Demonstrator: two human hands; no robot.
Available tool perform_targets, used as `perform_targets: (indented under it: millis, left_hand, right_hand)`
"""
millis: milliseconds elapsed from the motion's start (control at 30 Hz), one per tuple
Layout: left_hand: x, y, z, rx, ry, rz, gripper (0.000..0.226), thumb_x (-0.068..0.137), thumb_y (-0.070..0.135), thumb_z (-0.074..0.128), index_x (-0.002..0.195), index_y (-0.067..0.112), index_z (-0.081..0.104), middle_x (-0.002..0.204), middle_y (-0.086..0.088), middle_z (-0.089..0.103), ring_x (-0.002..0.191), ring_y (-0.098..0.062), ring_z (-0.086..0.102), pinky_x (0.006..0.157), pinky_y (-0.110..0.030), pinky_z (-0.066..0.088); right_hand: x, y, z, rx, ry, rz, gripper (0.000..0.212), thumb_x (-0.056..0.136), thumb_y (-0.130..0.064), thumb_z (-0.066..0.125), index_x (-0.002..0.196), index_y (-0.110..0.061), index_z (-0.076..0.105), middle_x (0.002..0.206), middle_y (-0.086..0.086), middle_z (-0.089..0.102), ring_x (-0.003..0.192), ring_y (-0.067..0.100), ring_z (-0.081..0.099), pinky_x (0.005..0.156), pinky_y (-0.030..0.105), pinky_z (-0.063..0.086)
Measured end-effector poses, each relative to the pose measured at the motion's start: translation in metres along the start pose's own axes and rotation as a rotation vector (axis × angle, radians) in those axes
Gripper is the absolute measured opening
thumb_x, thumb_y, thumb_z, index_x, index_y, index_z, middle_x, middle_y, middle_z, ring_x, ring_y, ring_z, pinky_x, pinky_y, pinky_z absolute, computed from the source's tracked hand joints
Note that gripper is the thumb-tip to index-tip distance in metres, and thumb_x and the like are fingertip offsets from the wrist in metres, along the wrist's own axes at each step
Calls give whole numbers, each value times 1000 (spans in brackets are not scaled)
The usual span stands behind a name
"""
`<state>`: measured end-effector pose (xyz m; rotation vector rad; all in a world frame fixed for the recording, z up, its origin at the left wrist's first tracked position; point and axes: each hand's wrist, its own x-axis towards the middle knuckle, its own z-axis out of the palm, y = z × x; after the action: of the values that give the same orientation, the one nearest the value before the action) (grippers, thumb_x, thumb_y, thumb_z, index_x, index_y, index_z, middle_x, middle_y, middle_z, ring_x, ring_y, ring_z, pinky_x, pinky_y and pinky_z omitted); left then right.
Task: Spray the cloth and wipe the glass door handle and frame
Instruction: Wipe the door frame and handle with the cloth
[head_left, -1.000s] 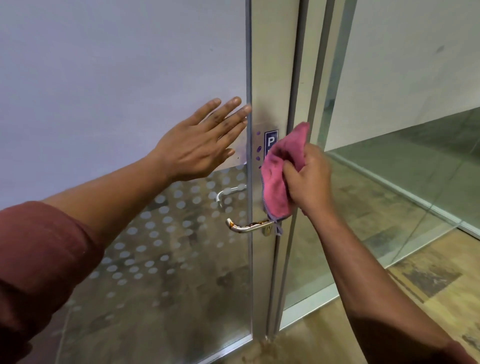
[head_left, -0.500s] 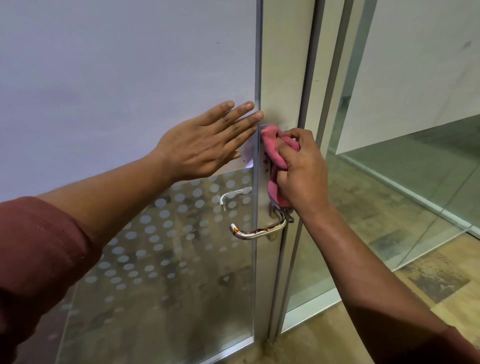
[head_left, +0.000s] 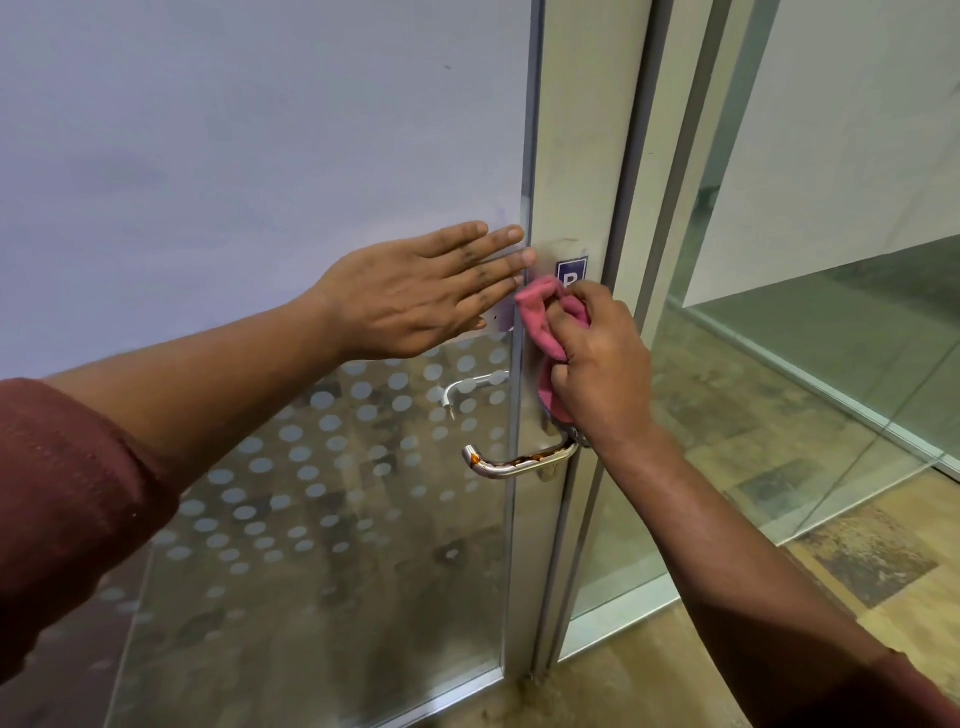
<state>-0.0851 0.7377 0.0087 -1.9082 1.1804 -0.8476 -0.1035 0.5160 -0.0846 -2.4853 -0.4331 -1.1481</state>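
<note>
My right hand (head_left: 597, 374) grips a bunched pink cloth (head_left: 540, 319) and presses it against the pale metal door frame (head_left: 571, 156), just above the handle. The chrome lever handle (head_left: 511, 465), with rusty brown stains along its top, juts left from the frame below the cloth. My left hand (head_left: 415, 296) lies flat with straight fingers on the glass door (head_left: 260, 182), fingertips at the frame's edge beside the cloth. A blue sticker (head_left: 570, 270) on the frame shows partly above my right hand. No spray bottle is in view.
The lower door glass carries a pattern of frosted dots (head_left: 311, 467). A second handle (head_left: 467, 387) shows through the glass on the far side. A fixed glass panel (head_left: 779, 364) stands to the right, with worn tiled floor (head_left: 857, 561) below.
My right hand moved the cloth from the frame's right edge leftward across it and bunched it up; it now sits slightly lower, uncovering part of the sticker. My left hand stays flat on the glass.
</note>
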Motion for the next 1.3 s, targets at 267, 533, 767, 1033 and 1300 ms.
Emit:
perform_targets:
  millis: [267, 533, 767, 1033, 1300]
  left_hand:
    - [0, 1, -5, -8, -28, -24, 63, 106, 35, -3, 156, -2, 4, 165, -23, 4, 154, -37, 2, 126, -48, 12]
    - [1, 2, -6, 6, -53, -19, 62, 106, 34, -5, 156, -2, -1, 165, -22, 0, 154, -36, -2, 126, -47, 9]
    - [0, 1, -5, 26, -31, -16, 60, 108, 33, -1, 156, -2, 0, 165, -24, 2, 154, -39, -1, 126, -48, 9]
    - [-1, 1, -4, 46, -62, -1, 61, 106, 33, -7, 157, -1, 2, 165, -24, 2, 154, -37, 0, 126, -47, 6]
    - [-2, 2, -1, 76, -88, 15, 59, 107, 32, -4, 157, 1, -4, 166, -22, -3, 154, -37, -4, 126, -47, 6]
  right_hand:
    - [-1, 6, -6, 62, 33, -7, 34, 88, -11, 57, 119, -14, 70, 119, 11, 62, 96, 31, 60, 61, 35, 52]
    - [-18, 7, 14, 49, -30, 0, 30, 89, -18, 53, 113, -12, 70, 121, 10, 61, 96, 29, 57, 63, 35, 52]
    - [-15, 24, -3, 143, -65, 69, 26, 90, -17, 59, 111, -15, 74, 109, 7, 62, 92, 20, 58, 67, 27, 49]
    - [13, 22, -32, 76, 86, 97, 30, 81, -10, 56, 105, -8, 74, 112, 16, 61, 84, 30, 62, 62, 24, 39]
    - [22, 15, -17, 9, 96, 202, 27, 82, -4, 58, 106, -9, 71, 110, 13, 57, 86, 27, 58, 59, 26, 34]
